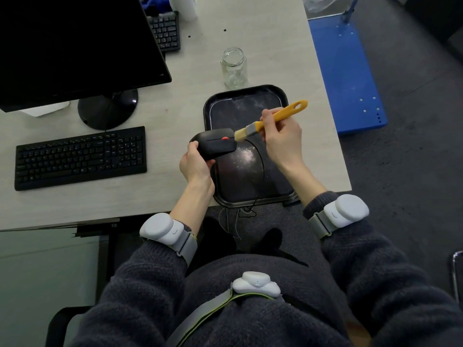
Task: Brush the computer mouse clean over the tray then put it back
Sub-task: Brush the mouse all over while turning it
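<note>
A black computer mouse (pixel 215 144) with a red scroll wheel is held above the left side of the black tray (pixel 278 181), gripped at its rear by my left hand (pixel 196 162). My right hand (pixel 281 136) grips the yellow handle of a small brush (pixel 271 121); the pale bristles touch the mouse's front end by the wheel. The mouse cable loops across the tray and drops over the desk's near edge. White dust specks lie on the tray floor.
A clear empty glass jar (pixel 234 67) stands just beyond the tray. A black keyboard (pixel 80 157) and a monitor (pixel 75 46) on its stand are to the left. A second keyboard (pixel 165 30) lies behind. The desk's right edge borders a blue platform (pixel 345 76).
</note>
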Tool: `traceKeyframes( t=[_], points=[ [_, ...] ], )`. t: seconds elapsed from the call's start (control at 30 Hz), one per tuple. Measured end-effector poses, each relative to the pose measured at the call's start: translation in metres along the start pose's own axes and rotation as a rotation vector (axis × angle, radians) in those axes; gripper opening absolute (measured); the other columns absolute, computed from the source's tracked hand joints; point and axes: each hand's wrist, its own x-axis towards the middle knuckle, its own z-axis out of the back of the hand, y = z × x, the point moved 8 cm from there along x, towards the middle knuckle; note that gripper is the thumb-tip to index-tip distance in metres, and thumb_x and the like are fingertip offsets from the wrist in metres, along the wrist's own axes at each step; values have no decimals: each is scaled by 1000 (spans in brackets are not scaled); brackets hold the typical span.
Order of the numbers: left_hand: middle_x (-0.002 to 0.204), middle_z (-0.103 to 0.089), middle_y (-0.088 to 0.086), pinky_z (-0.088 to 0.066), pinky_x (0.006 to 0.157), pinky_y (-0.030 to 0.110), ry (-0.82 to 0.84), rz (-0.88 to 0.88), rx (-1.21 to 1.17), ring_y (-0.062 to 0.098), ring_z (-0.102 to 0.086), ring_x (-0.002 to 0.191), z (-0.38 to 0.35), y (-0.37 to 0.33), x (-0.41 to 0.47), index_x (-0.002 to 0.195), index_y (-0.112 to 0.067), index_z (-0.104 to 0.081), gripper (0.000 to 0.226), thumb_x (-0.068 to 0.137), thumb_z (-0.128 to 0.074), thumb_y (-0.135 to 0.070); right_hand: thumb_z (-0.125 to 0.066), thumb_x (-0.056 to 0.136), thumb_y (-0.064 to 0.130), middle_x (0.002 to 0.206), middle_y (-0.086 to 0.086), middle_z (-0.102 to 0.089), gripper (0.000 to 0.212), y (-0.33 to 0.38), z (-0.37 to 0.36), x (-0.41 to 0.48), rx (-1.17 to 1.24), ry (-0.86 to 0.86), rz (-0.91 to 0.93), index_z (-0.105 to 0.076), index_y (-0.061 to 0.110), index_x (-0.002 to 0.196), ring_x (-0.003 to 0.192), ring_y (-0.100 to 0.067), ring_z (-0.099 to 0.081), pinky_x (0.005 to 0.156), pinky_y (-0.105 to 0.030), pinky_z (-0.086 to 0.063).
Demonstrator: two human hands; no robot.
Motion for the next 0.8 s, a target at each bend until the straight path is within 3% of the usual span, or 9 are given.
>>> traceKeyframes(
  t=[0.1, 0.2, 0.3, 0.47, 0.63, 0.73, 0.8],
  points=[
    [79, -59, 4, -46, 54, 26, 3, -8, 9, 17, -58, 72, -1, 0, 0, 77, -14, -59, 15, 90, -55, -20, -51, 98, 30, 67, 8, -59, 17, -3, 5, -1, -59, -41, 20, -59, 19, 88, 62, -1, -57, 61, -12, -43],
    [83, -60, 6, -47, 55, 25, 11, -4, 12, 18, -58, 74, 0, 1, 1, 79, -13, -59, 14, 91, -54, -21, -51, 98, 31, 66, 7, -58, 17, 1, 2, -1, -42, -31, 42, -59, 20, 87, 61, -4, -56, 60, -18, -44],
    [83, -59, 6, -47, 55, 26, 17, -1, 16, 18, -58, 73, 1, 2, 1, 79, -13, -59, 14, 90, -54, -20, -51, 98, 30, 66, 13, -56, 17, 2, -1, -1, -155, -11, 42, -58, 20, 87, 63, 6, -56, 59, -8, -38],
    [83, -59, 6, -46, 55, 27, 9, 1, 12, 19, -58, 74, 2, 1, 3, 80, -13, -59, 14, 90, -54, -20, -52, 98, 31, 68, 10, -58, 18, 0, -1, -3, -149, -13, 50, -61, 19, 89, 64, -3, -58, 61, -13, -44],
    [84, -60, 5, -47, 54, 26, 36, -16, 55, 17, -58, 74, 2, 2, 4, 81, -14, -59, 12, 90, -54, -21, -51, 98, 27, 63, 17, -53, 16, 5, 8, -2, -161, -74, 61, -59, 18, 88, 60, 7, -56, 58, -6, -37],
    [89, -59, 6, -51, 56, 26, 75, -13, 66, 18, -60, 81, 1, 5, 3, 94, -11, -60, 11, 91, -55, -20, -52, 98, 27, 64, 14, -54, 15, 10, 8, -1, -84, -90, 51, -59, 18, 89, 58, 5, -54, 58, -6, -37],
    [101, -58, 12, -56, 60, 29, 116, -30, 67, 23, -60, 92, 0, 6, 3, 111, -3, -58, 24, 90, -57, -16, -52, 98, 29, 66, 6, -59, 16, 9, 2, 0, 8, -60, 10, -60, 19, 88, 59, -1, -56, 60, -15, -43]
  ],
)
